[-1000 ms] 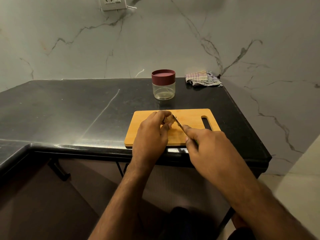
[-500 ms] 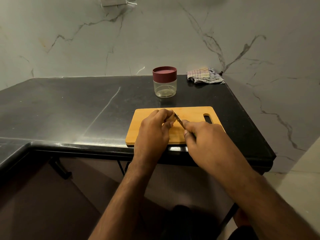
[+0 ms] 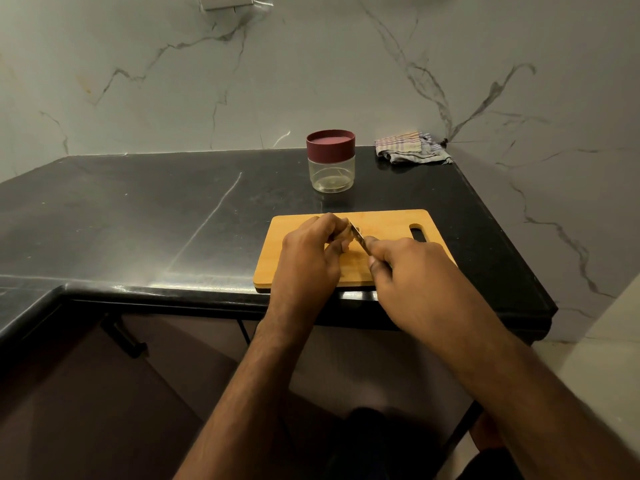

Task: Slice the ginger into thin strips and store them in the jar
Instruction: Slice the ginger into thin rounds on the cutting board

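On the wooden cutting board (image 3: 388, 221) my left hand (image 3: 308, 254) curls its fingers round a small piece of ginger (image 3: 346, 233), which is mostly hidden under the fingertips. My right hand (image 3: 412, 271) grips a knife (image 3: 358, 237); its handle is hidden in the fist, and the blade points up-left with its tip against the ginger. A clear plastic jar (image 3: 330, 173) with its maroon lid (image 3: 330, 143) on stands on the black counter behind the board.
The board lies near the front edge of the black counter (image 3: 138, 216). A folded striped cloth (image 3: 412, 147) sits in the back right corner against the marble wall. The counter's right edge falls off just beyond the board.
The view has tilted slightly, so the scene sits a little lower in the frame. Both hands stay on the ginger and knife, the blade shifting only slightly against the ginger.
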